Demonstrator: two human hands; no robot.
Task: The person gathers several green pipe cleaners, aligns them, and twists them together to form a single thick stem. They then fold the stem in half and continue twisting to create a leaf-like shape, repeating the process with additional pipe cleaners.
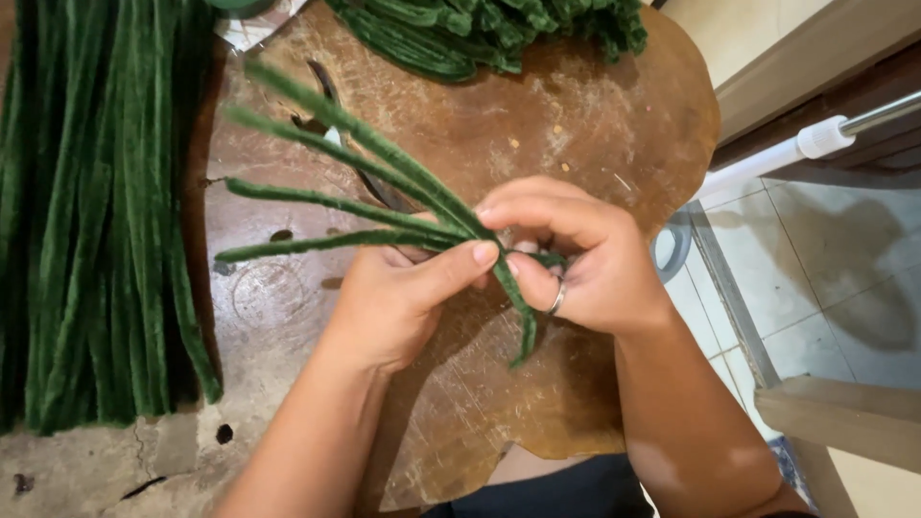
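head view: worn brown bench (595,125) over tiled floor | left hand (393,302) and right hand (576,259) both pinch tight on fuzzy green stems (365,182), fanned above the bench | risk: loose grip, the fan probably springs apart | green pile (86,221) sits left

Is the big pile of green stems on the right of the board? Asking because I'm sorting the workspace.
No, the big pile of green stems lies left of the wooden board.
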